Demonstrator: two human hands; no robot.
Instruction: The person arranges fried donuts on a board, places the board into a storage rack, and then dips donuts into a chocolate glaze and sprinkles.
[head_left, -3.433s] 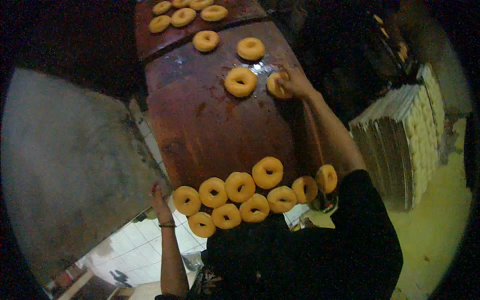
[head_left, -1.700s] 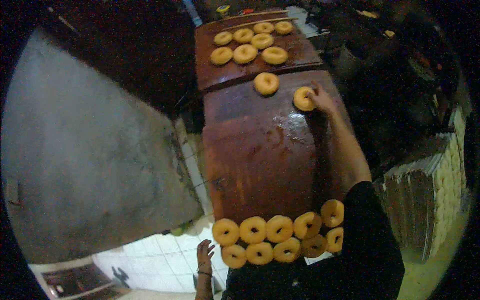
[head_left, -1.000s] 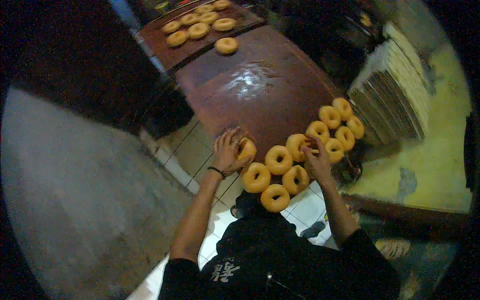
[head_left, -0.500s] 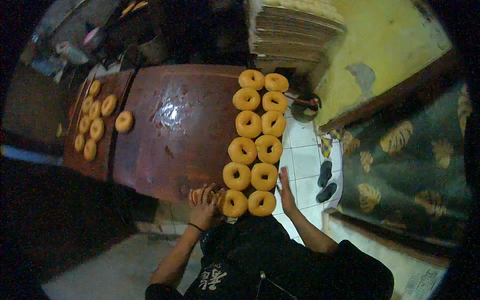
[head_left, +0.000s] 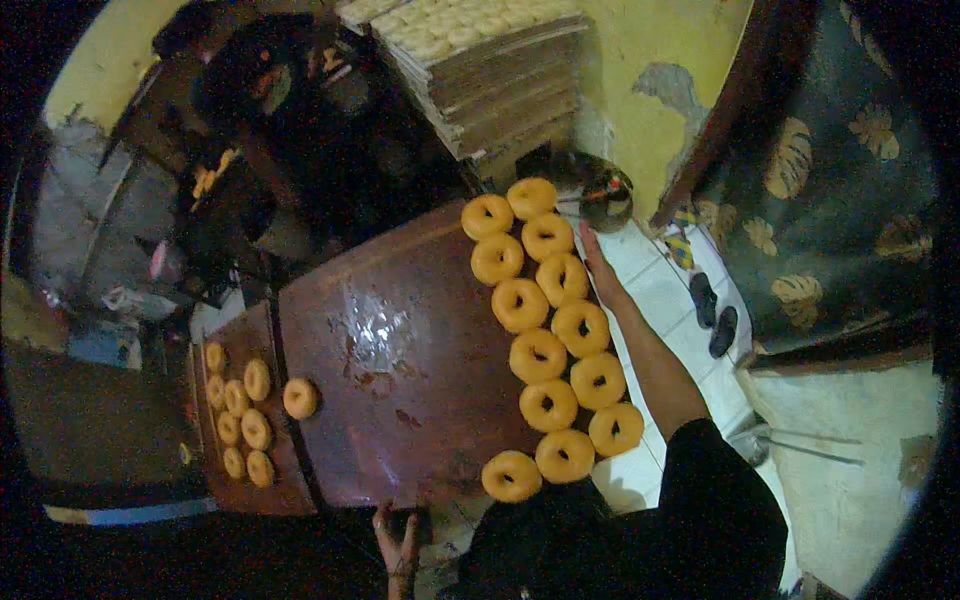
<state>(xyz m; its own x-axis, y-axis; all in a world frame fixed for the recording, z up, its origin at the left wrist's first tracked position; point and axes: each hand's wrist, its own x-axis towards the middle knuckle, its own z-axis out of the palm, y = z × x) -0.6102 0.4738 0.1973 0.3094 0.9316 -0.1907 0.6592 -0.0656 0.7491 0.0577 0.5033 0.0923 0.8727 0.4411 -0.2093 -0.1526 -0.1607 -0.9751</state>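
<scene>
Two long columns of golden ring doughnuts (head_left: 537,355) lie along the right edge of the dark red-brown wooden table (head_left: 420,370). One more doughnut (head_left: 512,476) sits at the near end, left of the columns. My right hand (head_left: 600,268) reaches along the outer right side of the doughnuts toward the far end, held edge-on with fingers straight. Down at the table's near edge is my left hand (head_left: 397,540), thumb and fingers apart. No object shows in it, though its lower part is dim.
Several smaller doughnuts (head_left: 256,430) lie on a board at the left, with a single doughnut (head_left: 299,398) beside them. Stacked trays (head_left: 500,90) with pale dough rings on top stand at the back. Dark sandals (head_left: 712,312) rest on the tiled floor (head_left: 665,325).
My view has turned and shifted. My right hand has slid from the near end toward the far end. My left hand has dropped back leftward, and an extra doughnut lies beside the near end.
</scene>
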